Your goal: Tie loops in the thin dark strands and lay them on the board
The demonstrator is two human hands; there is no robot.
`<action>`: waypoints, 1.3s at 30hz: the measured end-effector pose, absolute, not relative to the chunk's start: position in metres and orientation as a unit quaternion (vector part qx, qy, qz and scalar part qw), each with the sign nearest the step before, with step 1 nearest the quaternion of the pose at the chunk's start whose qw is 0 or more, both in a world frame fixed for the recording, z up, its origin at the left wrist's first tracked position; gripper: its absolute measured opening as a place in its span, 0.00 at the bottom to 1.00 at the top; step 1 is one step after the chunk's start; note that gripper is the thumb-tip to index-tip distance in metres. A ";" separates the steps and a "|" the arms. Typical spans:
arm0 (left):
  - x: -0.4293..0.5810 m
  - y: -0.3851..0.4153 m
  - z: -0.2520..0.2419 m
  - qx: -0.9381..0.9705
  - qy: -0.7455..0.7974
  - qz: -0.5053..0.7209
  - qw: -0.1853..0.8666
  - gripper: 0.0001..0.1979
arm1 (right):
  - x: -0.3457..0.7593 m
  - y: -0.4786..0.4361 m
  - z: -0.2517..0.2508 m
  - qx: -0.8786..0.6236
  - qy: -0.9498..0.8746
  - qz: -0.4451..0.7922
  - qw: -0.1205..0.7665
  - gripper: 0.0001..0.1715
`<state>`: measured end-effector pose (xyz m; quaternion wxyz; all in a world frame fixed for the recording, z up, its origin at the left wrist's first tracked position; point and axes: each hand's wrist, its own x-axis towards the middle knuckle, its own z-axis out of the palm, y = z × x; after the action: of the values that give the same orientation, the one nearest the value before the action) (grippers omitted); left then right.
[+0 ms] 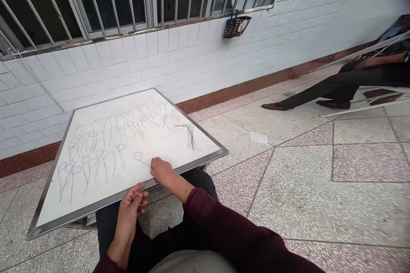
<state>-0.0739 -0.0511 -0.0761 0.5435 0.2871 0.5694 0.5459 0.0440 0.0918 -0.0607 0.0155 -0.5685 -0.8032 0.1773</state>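
My right hand (162,169) is closed over the near part of a white board, its fingers pinching the tail of a dark thin loop (138,156). The loop's round end lies on the board to the left of the fingers. My left hand (131,202) is at the board's near edge, thumb and fingers pressed together; what they hold, if anything, is too small to make out. Many similar looped strands (100,153) lie in rows on the left and far parts of the white board (128,187). A bundle of loose dark strands (191,137) lies at its right.
My legs are under the board's near edge. Behind it stands a white tiled wall (105,68) with barred windows and a hanging basket (236,26). At the right, a seated person's legs (320,89) stretch out; a white paper (259,138) lies on the floor.
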 end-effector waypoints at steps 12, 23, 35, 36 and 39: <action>-0.074 -0.055 -0.072 0.276 0.568 0.575 0.520 0.29 | 0.048 0.083 -0.054 -0.539 -0.818 0.197 0.025 0.12; -0.083 -0.055 -0.069 0.235 0.580 0.607 0.489 0.30 | 0.041 0.073 -0.045 -0.483 -0.809 0.315 0.112 0.05; -0.081 -0.052 -0.038 0.218 0.478 0.700 0.484 0.22 | 0.082 0.021 -0.040 -0.166 -0.453 0.862 0.153 0.22; -0.080 -0.053 -0.037 0.220 0.483 0.699 0.478 0.22 | 0.083 0.019 -0.040 -0.168 -0.455 0.861 0.154 0.22; -0.078 -0.057 -0.034 0.247 0.507 0.691 0.453 0.22 | 0.084 0.014 -0.040 -0.190 -0.498 0.831 0.161 0.21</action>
<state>-0.0779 -0.0569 -0.0341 0.4534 0.2465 0.5068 0.6905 0.0835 0.0142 -0.0395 0.1611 -0.1897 -0.4981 0.8306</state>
